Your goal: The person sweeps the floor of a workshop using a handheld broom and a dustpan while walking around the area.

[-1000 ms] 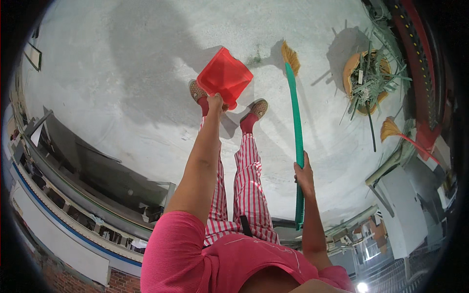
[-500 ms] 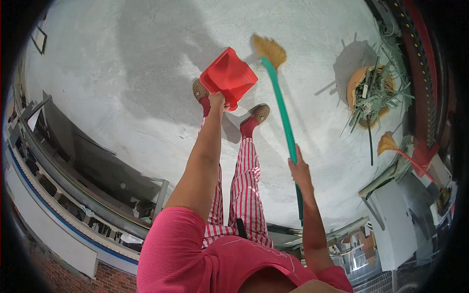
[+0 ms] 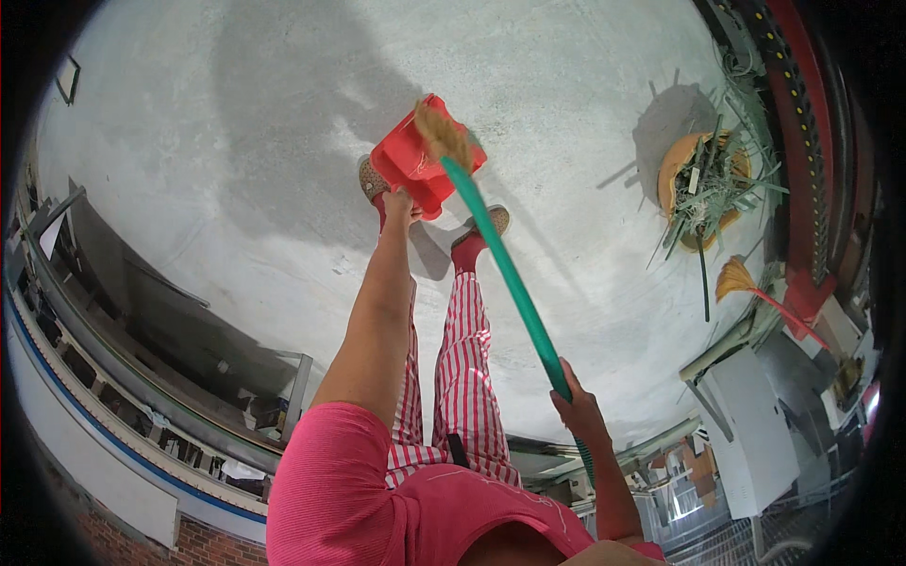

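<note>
My left hand (image 3: 402, 205) grips the near end of a red dustpan (image 3: 404, 158), held in front of my feet. A broom (image 3: 505, 259) with a green handle is in my right hand (image 3: 578, 411), its fingers wrapped round the shaft. The straw-coloured broom head (image 3: 442, 134) lies across the dustpan's opening and covers part of its inside. Whether the bristles touch the pan I cannot tell. Any dirt in the pan is too small to make out.
At the right stands an orange tub (image 3: 672, 174) heaped with green strips and scraps. A second broom (image 3: 741, 281) with a red handle lies near it. Metal framing (image 3: 170, 377) runs along the left, a white cabinet (image 3: 750, 429) at lower right. Grey floor (image 3: 566, 113) spreads ahead.
The broom head has swung left from the floor beside the dustpan to over it. My right hand has moved down and nearer to me. The dustpan stays in my left hand, slightly turned.
</note>
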The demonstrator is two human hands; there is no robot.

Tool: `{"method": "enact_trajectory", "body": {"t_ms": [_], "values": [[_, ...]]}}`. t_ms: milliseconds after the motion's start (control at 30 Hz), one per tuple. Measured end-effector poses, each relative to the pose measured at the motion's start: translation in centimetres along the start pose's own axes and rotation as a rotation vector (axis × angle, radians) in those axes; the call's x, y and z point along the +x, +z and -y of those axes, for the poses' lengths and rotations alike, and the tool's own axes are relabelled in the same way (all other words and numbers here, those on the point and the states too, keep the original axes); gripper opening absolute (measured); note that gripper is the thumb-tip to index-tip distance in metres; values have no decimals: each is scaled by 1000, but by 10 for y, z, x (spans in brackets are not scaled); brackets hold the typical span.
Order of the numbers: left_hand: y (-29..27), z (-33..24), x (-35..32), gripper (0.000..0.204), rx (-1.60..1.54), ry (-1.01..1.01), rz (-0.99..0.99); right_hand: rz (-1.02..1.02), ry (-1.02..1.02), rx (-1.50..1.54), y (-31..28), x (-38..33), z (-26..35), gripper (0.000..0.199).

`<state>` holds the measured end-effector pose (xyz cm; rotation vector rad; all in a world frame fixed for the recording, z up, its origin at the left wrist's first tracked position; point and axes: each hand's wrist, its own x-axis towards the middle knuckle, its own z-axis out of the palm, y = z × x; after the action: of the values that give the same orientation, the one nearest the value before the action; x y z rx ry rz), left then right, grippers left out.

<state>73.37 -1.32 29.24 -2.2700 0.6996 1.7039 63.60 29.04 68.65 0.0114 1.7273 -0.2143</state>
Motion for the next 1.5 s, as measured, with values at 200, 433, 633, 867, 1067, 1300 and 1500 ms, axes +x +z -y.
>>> {"method": "enact_trajectory", "body": {"t_ms": [200, 433, 633, 867, 1067, 1300, 1500], "values": [[-27, 9, 10, 30, -90, 3, 72, -179, 108, 110, -22, 54, 43, 55], [-14, 18, 1, 35, -68, -21, 28, -2, 95, -15, 21, 97, 25, 58], [-45, 20, 24, 29, -42, 28, 72, 106, -74, -72, 34, 32, 17, 57], [-27, 25, 10, 20, -17, 50, 77, -10, 93, 116, 15, 25, 20, 56], [-40, 26, 21, 31, -29, 81, 129, 38, 61, 186, 28, 81, 49, 58], [-52, 8, -23, 38, 35, 113, -3, 181, 54, 199, 38, 23, 35, 58], [-17, -1, -114, 19, -22, 135, 100, 33, 82, 452, 31, -63, -22, 54]]}}
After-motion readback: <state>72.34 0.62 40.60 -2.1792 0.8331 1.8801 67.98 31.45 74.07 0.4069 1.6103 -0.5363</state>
